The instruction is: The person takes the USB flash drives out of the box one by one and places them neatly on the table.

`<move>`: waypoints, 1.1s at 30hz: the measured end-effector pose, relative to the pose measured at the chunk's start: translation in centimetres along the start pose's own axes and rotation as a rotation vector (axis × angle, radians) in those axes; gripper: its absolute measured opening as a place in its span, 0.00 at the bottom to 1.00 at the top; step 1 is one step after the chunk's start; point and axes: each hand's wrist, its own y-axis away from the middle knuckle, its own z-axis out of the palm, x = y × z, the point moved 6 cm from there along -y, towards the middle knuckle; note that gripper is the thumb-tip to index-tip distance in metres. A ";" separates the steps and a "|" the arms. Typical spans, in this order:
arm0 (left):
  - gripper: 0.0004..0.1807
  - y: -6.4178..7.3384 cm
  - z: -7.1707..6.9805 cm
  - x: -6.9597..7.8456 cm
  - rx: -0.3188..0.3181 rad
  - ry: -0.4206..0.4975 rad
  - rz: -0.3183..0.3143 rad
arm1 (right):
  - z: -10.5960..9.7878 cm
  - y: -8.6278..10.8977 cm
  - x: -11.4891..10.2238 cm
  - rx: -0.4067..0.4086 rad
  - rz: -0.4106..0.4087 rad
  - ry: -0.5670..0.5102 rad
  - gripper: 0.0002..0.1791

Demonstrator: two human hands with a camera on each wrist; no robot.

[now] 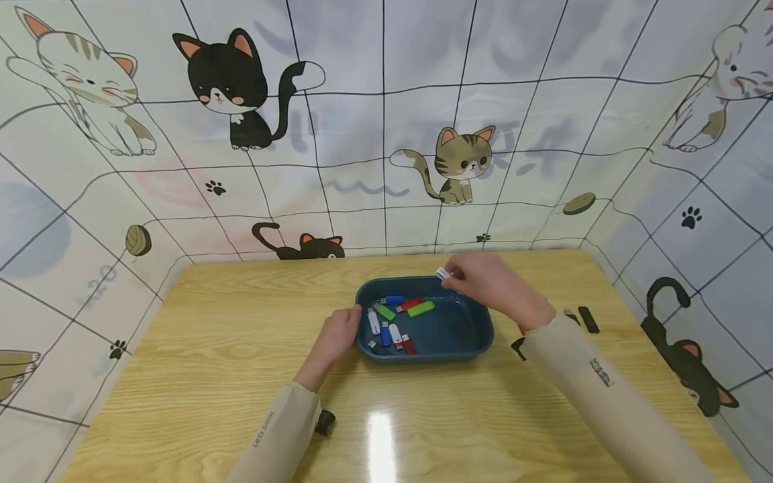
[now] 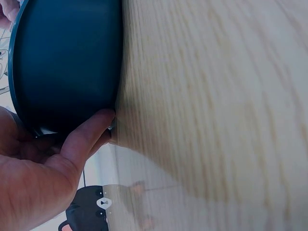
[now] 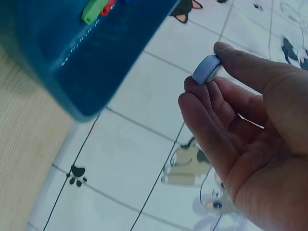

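A dark blue plastic bin (image 1: 454,325) sits on the table with several USB sticks in it, mostly in its left half. Among them are a green stick (image 1: 421,309), a red stick (image 1: 409,305) and a white stick (image 1: 374,321). My left hand (image 1: 335,333) holds the bin's left end, its fingers against the outer wall in the left wrist view. Above the bin's far right rim, my right hand (image 1: 492,282) pinches a white USB stick (image 3: 207,69) between thumb and fingertips.
Right of the bin, a black USB stick (image 1: 588,319) lies on the wooden table (image 1: 241,349); another dark stick (image 1: 571,316) is beside it. A black piece (image 1: 519,346) and a red bit (image 1: 522,330) show partly behind the right sleeve. Cat-print cloth walls (image 1: 362,134) enclose the table.
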 end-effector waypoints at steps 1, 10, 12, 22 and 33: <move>0.27 0.0 0.0 0.0 -0.001 0.000 -0.002 | -0.2 0.2 0.3 0.011 0.005 -0.004 0.13; 0.27 0.0 -0.2 0.0 -0.006 0.004 -0.004 | -1.7 2.6 2.6 0.109 0.010 -0.002 0.11; 0.27 0.0 -0.2 -0.1 -0.007 0.005 -0.005 | -1.9 3.1 3.1 0.111 0.021 -0.004 0.10; 0.27 0.2 -0.2 0.0 -0.006 0.022 -0.015 | -2.5 4.9 6.3 0.122 0.113 0.008 0.16; 0.27 0.2 -0.1 0.0 -0.004 0.020 -0.012 | -3.6 7.2 9.9 0.138 0.172 0.041 0.17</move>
